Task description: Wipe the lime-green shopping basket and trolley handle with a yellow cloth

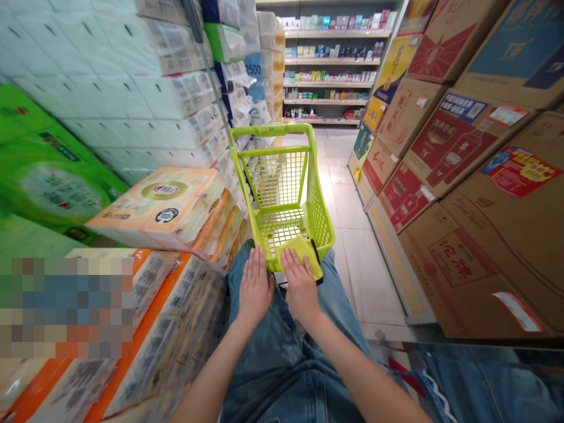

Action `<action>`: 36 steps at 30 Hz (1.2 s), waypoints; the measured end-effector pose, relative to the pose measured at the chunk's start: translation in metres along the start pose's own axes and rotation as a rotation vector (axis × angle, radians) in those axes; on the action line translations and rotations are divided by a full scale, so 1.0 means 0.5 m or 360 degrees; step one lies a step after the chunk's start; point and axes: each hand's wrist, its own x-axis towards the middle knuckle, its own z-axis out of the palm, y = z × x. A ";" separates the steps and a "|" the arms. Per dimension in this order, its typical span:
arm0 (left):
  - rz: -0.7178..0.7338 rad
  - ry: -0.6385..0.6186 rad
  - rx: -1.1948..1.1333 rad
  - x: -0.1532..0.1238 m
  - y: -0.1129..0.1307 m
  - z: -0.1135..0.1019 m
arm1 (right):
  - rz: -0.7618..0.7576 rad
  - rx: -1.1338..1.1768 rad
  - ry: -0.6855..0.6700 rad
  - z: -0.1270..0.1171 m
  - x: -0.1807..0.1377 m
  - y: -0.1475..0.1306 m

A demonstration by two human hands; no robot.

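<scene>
A lime-green plastic shopping basket (325, 220) with lattice walls stands tilted in front of my knees, its long metal pull rod rising at the left. My left hand (255, 282) lies flat with fingers stretched out against the basket's near left edge. Under my right hand (300, 285) is a yellow cloth (311, 252) with a dark edge, pressed on the near rim of the basket. The fingers of that hand lie extended over the cloth. Through the lattice the pale floor shows.
Packs of tissue (154, 202) are stacked close on my left, with white packs (114, 76) piled higher behind. Cardboard cartons (489, 258) line a low shelf on the right. A tiled aisle (341, 200) leads to shelves (332, 61) of small boxes and bottles.
</scene>
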 end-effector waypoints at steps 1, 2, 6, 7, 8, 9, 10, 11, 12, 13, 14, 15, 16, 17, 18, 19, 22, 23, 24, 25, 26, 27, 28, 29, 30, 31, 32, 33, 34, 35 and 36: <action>-0.0005 -0.0006 0.0018 -0.001 -0.001 0.000 | -0.0032 0.0026 -0.0026 0.011 0.007 -0.021; -0.0012 -0.0010 0.0040 -0.002 -0.002 -0.001 | -0.0046 0.0046 -0.0043 0.020 0.013 -0.038; -0.0019 -0.0028 0.0066 -0.003 -0.004 -0.002 | -0.0055 0.0078 -0.0068 0.026 0.022 -0.060; -0.0011 -0.0032 0.0052 -0.002 -0.004 -0.002 | -0.0083 0.0080 -0.0077 0.020 0.019 -0.053; -0.0007 -0.0032 0.0039 -0.002 -0.003 -0.003 | -0.0112 0.0079 -0.0086 0.013 0.014 -0.041; -0.0011 -0.0028 0.0030 -0.001 -0.002 -0.003 | -0.0134 0.0074 -0.0092 0.004 0.008 -0.026; -0.0018 -0.0024 0.0025 0.000 -0.001 -0.003 | -0.0145 0.0064 -0.0092 -0.006 0.001 -0.008; -0.0025 -0.0021 0.0021 0.001 0.001 -0.003 | -0.0145 0.0048 -0.0085 -0.017 -0.007 0.014; -0.0029 -0.0019 0.0018 0.002 0.002 -0.003 | -0.0134 0.0026 -0.0069 -0.029 -0.014 0.038; -0.0029 -0.0017 0.0016 0.003 0.003 -0.003 | -0.0112 -0.0001 -0.0040 -0.041 -0.021 0.064; -0.0023 -0.0015 0.0016 0.003 0.004 -0.003 | -0.0084 -0.0031 -0.0003 -0.053 -0.028 0.092; -0.0016 -0.0014 0.0019 0.003 0.005 -0.003 | -0.0047 -0.0062 0.0039 -0.064 -0.033 0.119; -0.0009 -0.0013 0.0023 0.003 0.005 -0.003 | -0.0007 -0.0089 0.0083 -0.075 -0.036 0.146; -0.0007 -0.0012 0.0027 0.003 0.005 -0.003 | 0.0032 -0.0111 0.0117 -0.084 -0.039 0.169; -0.0006 -0.0009 0.0027 0.003 0.005 -0.003 | 0.0067 -0.0124 0.0146 -0.092 -0.040 0.188; -0.0007 -0.0005 0.0026 0.003 0.005 -0.002 | 0.0100 -0.0129 0.0163 -0.098 -0.039 0.200; -0.0013 0.0006 0.0016 0.003 0.006 -0.001 | 0.0178 -0.0105 0.0152 -0.097 -0.033 0.191; -0.0015 0.0009 0.0012 0.003 0.006 -0.001 | 0.0191 -0.0091 0.0135 -0.090 -0.029 0.173; -0.0016 0.0012 0.0008 0.003 0.006 -0.001 | 0.0192 -0.0076 0.0117 -0.081 -0.025 0.149; -0.0017 0.0015 0.0004 0.002 0.006 -0.001 | 0.0177 -0.0060 0.0096 -0.068 -0.021 0.121; -0.0018 0.0016 0.0003 0.002 0.006 -0.001 | 0.0148 -0.0041 0.0073 -0.054 -0.016 0.091; -0.0019 0.0013 0.0004 0.002 0.005 -0.001 | 0.0114 -0.0019 0.0049 -0.039 -0.011 0.060; -0.0015 0.0009 0.0007 0.001 0.004 -0.002 | 0.0076 0.0008 0.0023 -0.025 -0.006 0.031; -0.0009 0.0004 0.0010 0.000 0.002 -0.002 | 0.0039 0.0033 -0.0005 -0.011 -0.001 0.005; -0.0003 0.0000 0.0011 0.000 0.000 -0.002 | 0.0009 0.0053 -0.0025 0.001 0.004 -0.017; 0.0001 0.0001 0.0010 -0.001 -0.001 -0.003 | -0.0015 0.0067 -0.0041 0.010 0.008 -0.033; 0.0005 0.0002 0.0009 -0.002 -0.003 -0.003 | -0.0033 0.0075 -0.0052 0.016 0.011 -0.044; 0.0007 0.0003 0.0009 -0.002 -0.004 -0.004 | -0.0053 0.0078 -0.0062 0.018 0.012 -0.049; 0.0007 0.0000 0.0013 -0.002 -0.005 -0.004 | -0.0074 0.0078 -0.0073 0.017 0.012 -0.048; 0.0004 -0.0010 0.0021 -0.002 -0.005 -0.005 | -0.0097 0.0076 -0.0085 0.013 0.010 -0.042; 0.0002 -0.0023 0.0031 -0.001 -0.004 -0.005 | -0.0116 0.0071 -0.0096 0.005 0.006 -0.033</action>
